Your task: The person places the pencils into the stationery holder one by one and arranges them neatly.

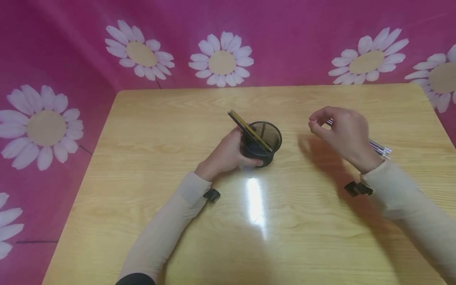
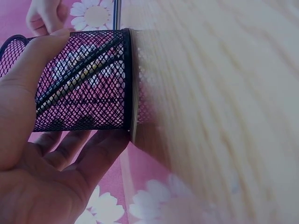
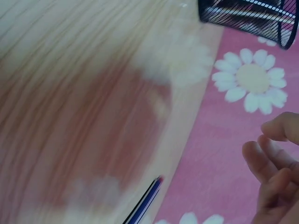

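Note:
My left hand [image 1: 228, 152] grips a black wire-mesh pencil cup [image 1: 276, 136] from its left side, with the thumb along the near side. Two or so yellow-and-black striped pencils [image 1: 246, 126] lean in it, their ends poking out over the rim to the left. Through the mesh [image 2: 84, 88] the left wrist view shows them slanting inside. Off to the right, my right hand [image 1: 343, 128] hovers above the table with fingers bent loosely and nothing between them. Below it lie striped pencils [image 1: 380, 149], partly hidden by the hand; one pencil tip [image 3: 156, 184] shows in the right wrist view.
The wooden table [image 1: 160, 130] reaches back to a pink cloth [image 1: 285, 43] printed with large white daisies. A bright light reflection [image 1: 255, 202] lies on the tabletop in front of the cup.

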The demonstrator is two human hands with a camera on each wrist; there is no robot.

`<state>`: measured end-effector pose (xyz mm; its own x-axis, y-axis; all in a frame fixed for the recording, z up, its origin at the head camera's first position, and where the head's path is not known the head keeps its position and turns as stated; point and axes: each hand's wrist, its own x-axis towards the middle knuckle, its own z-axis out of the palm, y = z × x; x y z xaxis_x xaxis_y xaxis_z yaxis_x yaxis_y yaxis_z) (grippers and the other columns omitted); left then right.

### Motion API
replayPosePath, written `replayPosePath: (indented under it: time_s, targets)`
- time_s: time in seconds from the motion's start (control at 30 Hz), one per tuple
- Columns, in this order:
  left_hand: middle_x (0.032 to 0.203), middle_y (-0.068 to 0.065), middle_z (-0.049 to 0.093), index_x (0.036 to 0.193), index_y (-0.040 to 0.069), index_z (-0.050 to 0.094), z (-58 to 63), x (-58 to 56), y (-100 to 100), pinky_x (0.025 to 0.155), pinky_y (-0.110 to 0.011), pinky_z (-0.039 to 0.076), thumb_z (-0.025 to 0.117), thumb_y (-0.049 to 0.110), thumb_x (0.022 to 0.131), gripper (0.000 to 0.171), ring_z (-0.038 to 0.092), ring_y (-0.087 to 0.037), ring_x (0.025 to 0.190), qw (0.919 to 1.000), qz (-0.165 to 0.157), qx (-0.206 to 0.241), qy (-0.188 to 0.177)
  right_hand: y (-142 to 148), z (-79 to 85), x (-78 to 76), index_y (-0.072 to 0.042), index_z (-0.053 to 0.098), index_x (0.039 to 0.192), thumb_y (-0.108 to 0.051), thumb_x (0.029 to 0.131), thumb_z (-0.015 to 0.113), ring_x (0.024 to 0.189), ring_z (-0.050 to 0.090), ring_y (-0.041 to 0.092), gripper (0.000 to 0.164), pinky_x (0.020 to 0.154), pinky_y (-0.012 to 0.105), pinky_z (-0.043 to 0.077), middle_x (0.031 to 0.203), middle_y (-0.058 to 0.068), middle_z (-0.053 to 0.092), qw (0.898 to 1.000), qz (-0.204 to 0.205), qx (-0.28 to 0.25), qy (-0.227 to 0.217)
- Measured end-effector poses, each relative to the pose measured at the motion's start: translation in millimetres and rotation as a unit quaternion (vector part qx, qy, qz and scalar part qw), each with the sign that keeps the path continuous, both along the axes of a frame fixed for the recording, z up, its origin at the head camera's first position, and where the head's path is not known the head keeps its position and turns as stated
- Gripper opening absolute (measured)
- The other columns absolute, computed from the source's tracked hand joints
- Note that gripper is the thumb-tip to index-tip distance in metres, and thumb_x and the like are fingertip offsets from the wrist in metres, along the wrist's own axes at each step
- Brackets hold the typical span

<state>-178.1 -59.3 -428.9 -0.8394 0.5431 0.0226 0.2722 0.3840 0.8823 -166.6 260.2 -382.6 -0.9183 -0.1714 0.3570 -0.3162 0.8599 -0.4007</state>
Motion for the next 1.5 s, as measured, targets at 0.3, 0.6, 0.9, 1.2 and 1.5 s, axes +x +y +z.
replayPosePath:
  time_s: [0.3, 0.6, 0.9, 1.2, 1.5]
  targets:
    - [0.141, -0.008, 0.063, 0.154, 0.002, 0.051, -0.3, 1.7, -2.0, 0.109, -0.035, 0.049, 0.103, 0.015, 0.075, 0.095, 0.059, -0.018, 0.126, 1.0000, 0.003, -0.005, 0.003, 42.6, -14.2, 1.6, -0.009, 0.080, 0.108, -0.020, 0.098, 0.075, 0.077, 0.066, 0.031, 0.016, 0.062, 0.048, 0.038, 0.096, 0.012, 0.079, 0.995, -0.035, 0.047, -0.077]
    - [0.142, -0.008, 0.063, 0.154, 0.002, 0.051, -1.2, 1.8, -2.0, 0.108, -0.035, 0.050, 0.103, 0.016, 0.075, 0.095, 0.059, -0.018, 0.126, 1.0000, 0.004, -0.007, 0.003, 68.3, -23.3, -2.3, -0.001, 0.078, 0.108, -0.021, 0.099, 0.075, 0.076, 0.062, 0.034, 0.023, 0.059, 0.050, 0.038, 0.091, 0.015, 0.073, 0.985, -0.051, 0.102, -0.131]
    - [0.141, -0.008, 0.063, 0.153, 0.001, 0.052, -1.3, 2.1, -1.8, 0.107, -0.035, 0.051, 0.103, 0.015, 0.075, 0.094, 0.059, -0.019, 0.127, 1.0000, 0.001, -0.005, 0.001, 81.8, -31.5, -3.6, 0.000, 0.078, 0.106, -0.016, 0.096, 0.076, 0.078, 0.064, 0.038, 0.020, 0.055, 0.053, 0.041, 0.092, 0.018, 0.072, 0.979, -0.062, 0.130, -0.144]
    - [0.140, -0.007, 0.063, 0.152, 0.001, 0.052, -0.5, 1.1, -1.0, 0.107, -0.035, 0.049, 0.103, 0.014, 0.075, 0.093, 0.058, -0.017, 0.127, 1.0000, -0.001, 0.000, 0.003, 86.5, -36.1, -5.2, 0.002, 0.077, 0.104, -0.013, 0.094, 0.075, 0.077, 0.066, 0.043, 0.018, 0.052, 0.055, 0.043, 0.094, 0.022, 0.072, 0.977, -0.058, 0.150, -0.139]
    - [0.138, -0.006, 0.064, 0.151, 0.001, 0.052, 0.3, 0.8, -1.3, 0.108, -0.033, 0.048, 0.103, 0.014, 0.075, 0.092, 0.059, -0.017, 0.125, 1.0000, 0.001, 0.003, 0.003, 86.3, -35.3, -7.6, 0.002, 0.076, 0.102, -0.014, 0.094, 0.076, 0.070, 0.064, 0.039, 0.018, 0.050, 0.054, 0.043, 0.087, 0.018, 0.071, 0.976, -0.051, 0.162, -0.139]
